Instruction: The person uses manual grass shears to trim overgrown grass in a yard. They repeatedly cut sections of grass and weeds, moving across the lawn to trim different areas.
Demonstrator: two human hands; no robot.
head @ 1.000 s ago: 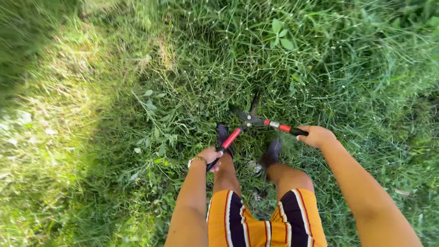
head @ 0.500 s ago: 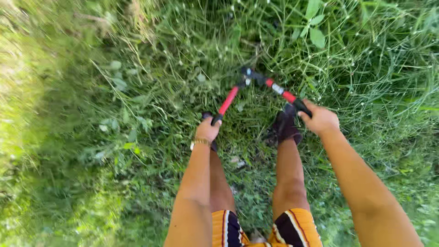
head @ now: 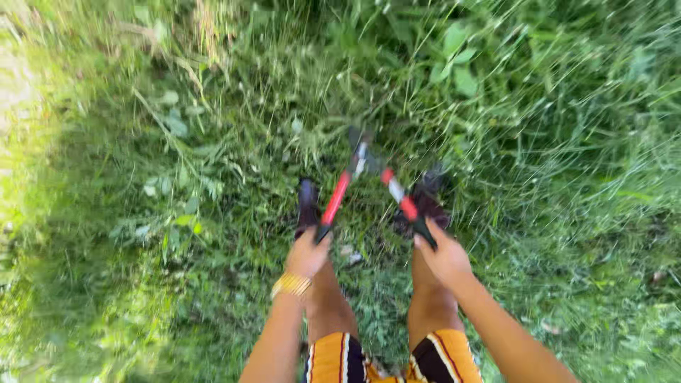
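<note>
Long-handled garden shears (head: 365,181), red shafts with black grips and a silvery band on the right shaft, dark blades. Held low over thick green grass, blades pointing away from the body and buried among the stalks, tips blurred and hard to make out. Handles drawn in to a narrow V, meeting at the pivot near the blade end. Left grip clasped in the left hand (head: 306,254), right grip in the right hand (head: 443,257). Whole tool smeared by motion blur
</note>
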